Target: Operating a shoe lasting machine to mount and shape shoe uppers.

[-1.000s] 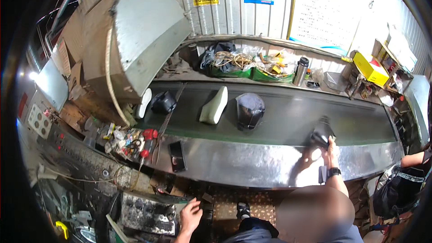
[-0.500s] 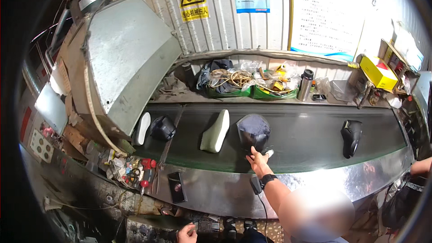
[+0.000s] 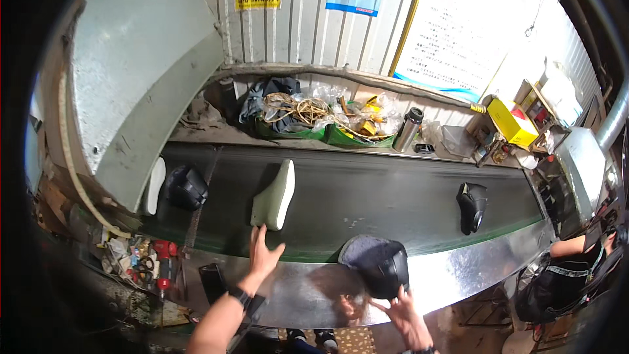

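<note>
Held black upper by edge in right grip; spread left grip, empty, at green sole; perhaps risked dropping upper through shallow hold.

large black shoe pulled nearer
my right hand drew it over the counter; my left hand rose to the pale shoe.
</note>
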`<state>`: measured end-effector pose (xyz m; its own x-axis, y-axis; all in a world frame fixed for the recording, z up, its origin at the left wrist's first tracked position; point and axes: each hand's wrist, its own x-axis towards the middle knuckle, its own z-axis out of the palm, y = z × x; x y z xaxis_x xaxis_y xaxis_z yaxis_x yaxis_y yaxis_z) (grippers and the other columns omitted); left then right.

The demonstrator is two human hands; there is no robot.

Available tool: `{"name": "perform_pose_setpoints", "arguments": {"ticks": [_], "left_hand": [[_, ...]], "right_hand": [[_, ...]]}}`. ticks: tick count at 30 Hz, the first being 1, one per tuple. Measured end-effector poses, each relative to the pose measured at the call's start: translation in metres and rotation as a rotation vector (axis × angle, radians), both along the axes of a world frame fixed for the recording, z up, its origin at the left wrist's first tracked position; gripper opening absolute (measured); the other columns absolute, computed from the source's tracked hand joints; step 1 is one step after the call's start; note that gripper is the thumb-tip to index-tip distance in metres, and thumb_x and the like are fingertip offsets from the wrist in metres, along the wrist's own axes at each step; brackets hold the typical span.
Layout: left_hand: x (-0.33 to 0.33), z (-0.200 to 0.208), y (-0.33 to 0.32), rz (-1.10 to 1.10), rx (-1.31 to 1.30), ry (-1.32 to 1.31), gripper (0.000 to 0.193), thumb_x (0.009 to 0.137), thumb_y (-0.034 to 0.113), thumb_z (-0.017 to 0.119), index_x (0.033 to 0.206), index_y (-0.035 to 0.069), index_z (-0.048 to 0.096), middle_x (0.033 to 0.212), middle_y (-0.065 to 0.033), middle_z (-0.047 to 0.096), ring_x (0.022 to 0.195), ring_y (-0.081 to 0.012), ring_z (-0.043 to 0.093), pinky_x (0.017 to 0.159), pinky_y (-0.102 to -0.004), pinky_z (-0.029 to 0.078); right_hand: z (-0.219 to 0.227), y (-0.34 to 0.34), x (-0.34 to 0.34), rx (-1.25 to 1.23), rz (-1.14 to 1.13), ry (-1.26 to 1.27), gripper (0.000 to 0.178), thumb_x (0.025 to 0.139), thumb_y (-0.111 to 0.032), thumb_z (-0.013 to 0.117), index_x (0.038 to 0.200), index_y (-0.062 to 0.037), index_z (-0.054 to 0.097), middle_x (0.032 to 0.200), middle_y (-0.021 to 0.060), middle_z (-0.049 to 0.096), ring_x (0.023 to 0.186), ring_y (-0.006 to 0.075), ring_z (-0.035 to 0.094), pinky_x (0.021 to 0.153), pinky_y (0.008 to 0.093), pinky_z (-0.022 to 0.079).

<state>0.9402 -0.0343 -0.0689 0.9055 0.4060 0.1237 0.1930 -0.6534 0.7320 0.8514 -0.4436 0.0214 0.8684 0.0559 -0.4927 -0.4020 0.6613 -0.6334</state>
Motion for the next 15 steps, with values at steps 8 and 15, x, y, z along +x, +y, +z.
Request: {"name": "perform_pose_setpoints", "arguments": {"ticks": [8, 15], "left_hand": [[0.08, -0.032, 0.005, 0.172, 0.085, 0.269, 0.117, 0.068, 0.038, 0.091, 0.164, 0.03, 0.025, 0.16, -0.0372, 0.02, 0.147, -0.0531, 0.026, 0.12, -0.0603, 0.027], [-0.019, 0.077, -0.013, -0.21, 0.545, -0.146, 0.073, 0.063, 0.015, 0.08, 0.135, 0.014, 0.066, 0.153, -0.0268, 0.034, 0.138, -0.0492, 0.034, 0.116, -0.0577, 0.031]], "right_hand": [[0.008, -0.021, -0.105, 0.001, -0.138, 0.186, 0.051, 0.098, -0.038, 0.071, 0.14, -0.0153, 0.053, 0.134, 0.0085, 0.065, 0.131, 0.0301, 0.055, 0.116, 0.0651, 0.036], [-0.028, -0.05, -0.099, 0.019, -0.23, 0.293, 0.054, 0.108, -0.049, 0.044, 0.145, -0.01, 0.051, 0.149, 0.0151, 0.054, 0.136, 0.0366, 0.051, 0.111, 0.0589, 0.041]]}}
